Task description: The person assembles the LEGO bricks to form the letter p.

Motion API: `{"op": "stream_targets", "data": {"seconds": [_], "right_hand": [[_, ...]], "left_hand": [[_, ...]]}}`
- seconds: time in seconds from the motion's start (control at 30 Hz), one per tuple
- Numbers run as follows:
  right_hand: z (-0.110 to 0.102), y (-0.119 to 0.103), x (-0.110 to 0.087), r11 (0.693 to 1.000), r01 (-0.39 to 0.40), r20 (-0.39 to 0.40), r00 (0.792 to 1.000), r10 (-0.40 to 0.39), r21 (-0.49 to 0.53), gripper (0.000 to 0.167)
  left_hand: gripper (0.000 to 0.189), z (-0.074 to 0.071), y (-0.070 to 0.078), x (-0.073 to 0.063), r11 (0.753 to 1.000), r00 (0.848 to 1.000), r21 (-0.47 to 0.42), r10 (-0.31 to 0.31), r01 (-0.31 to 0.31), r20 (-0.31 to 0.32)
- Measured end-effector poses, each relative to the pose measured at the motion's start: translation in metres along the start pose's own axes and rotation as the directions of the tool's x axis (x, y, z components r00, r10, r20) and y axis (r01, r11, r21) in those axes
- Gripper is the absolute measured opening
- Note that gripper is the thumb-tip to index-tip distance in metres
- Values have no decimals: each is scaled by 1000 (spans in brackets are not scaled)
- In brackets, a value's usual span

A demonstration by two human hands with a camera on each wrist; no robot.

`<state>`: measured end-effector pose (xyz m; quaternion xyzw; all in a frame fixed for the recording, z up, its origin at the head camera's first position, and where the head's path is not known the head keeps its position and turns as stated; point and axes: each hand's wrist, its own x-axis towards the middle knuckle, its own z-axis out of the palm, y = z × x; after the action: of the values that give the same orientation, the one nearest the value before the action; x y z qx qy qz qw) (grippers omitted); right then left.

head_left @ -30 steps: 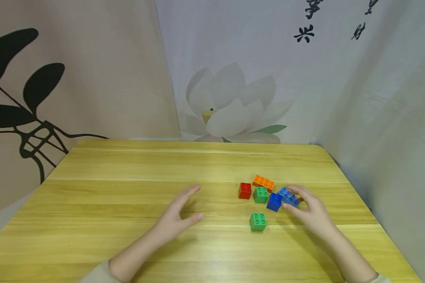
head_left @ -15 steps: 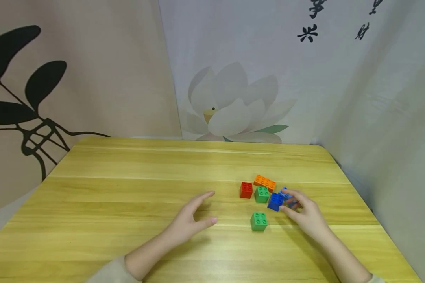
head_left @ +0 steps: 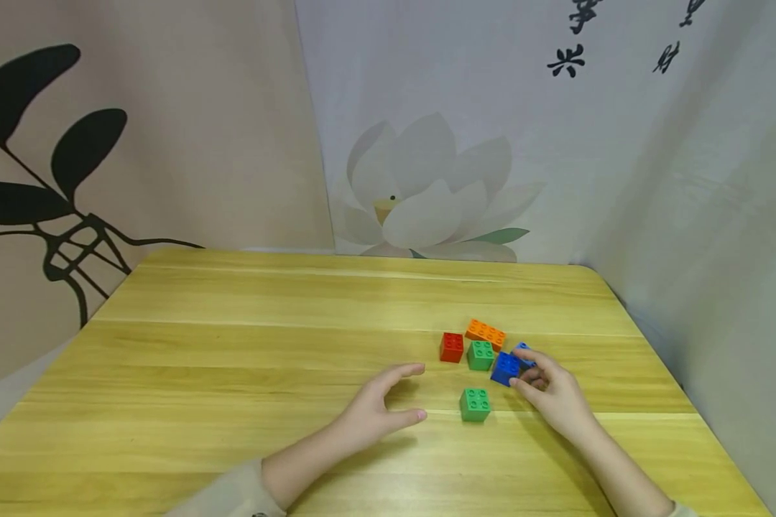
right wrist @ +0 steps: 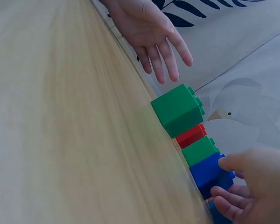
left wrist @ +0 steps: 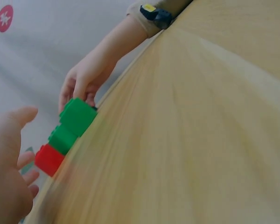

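Tabletop [head_left: 233,388] below, left hand [head_left: 375,409] spread and holding nothing, right hand [head_left: 556,398] curved about the dark blue brick [head_left: 504,368], though whether it pinches cannot be told. The right hand is much the nearer; the brick, square-topped with no long axis, lies to its left and slightly ahead, beyond the front green brick [head_left: 475,406]

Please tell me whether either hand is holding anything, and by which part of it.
The left hand holds nothing. The right hand is at the dark blue block, but whether it grips it, and where, cannot be told.
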<state>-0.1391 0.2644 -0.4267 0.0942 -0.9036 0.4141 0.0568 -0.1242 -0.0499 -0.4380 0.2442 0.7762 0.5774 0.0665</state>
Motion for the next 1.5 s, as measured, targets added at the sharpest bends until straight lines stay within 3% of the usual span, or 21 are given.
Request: {"op": "stream_targets", "data": {"seconds": [0.47, 0.7, 1.07, 1.5], "right_hand": [[5, 8, 0, 999, 9, 19, 1000, -10, 31, 45], [8, 11, 1, 998, 26, 9, 1000, -27, 55, 43], [9, 13, 1, 999, 32, -17, 999, -31, 30, 42], [9, 12, 0, 999, 23, -15, 1000, -22, 40, 41]], "left_hand": [[61, 34, -1, 19, 999, 998, -34, 22, -20, 64], [59, 43, 0, 27, 999, 997, 1, 50, -50, 52], [58, 58, 2, 39, 999, 999, 16, 27, -27, 41], [42, 60, 1, 42, 999, 999, 23, 31, -32, 30]]}}
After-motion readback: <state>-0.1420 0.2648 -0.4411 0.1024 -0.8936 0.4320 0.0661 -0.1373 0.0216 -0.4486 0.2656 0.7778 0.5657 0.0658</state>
